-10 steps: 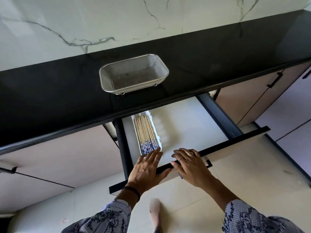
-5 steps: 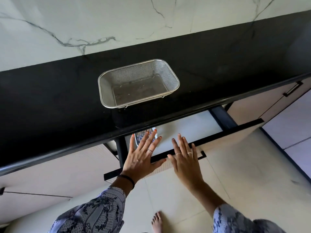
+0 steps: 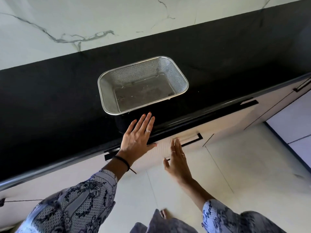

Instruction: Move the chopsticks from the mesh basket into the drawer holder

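Head view: mesh basket [image 3: 143,84] sitting empty on black countertop [image 3: 50,101], near front edge, below marbled wall [image 3: 84,19]; no chopsticks visible anywhere, drawer front [image 3: 168,145] flush under counter lip with black handle [image 3: 193,140] across it. Left hand [image 3: 137,137] flat and spread, palm down, empty, fingertips over counter edge just short of basket, black band [image 3: 122,161] on wrist, patterned sleeve [image 3: 75,204] behind. Right hand [image 3: 178,162] open, fingers straight, empty, held near drawer front, contact unclear.
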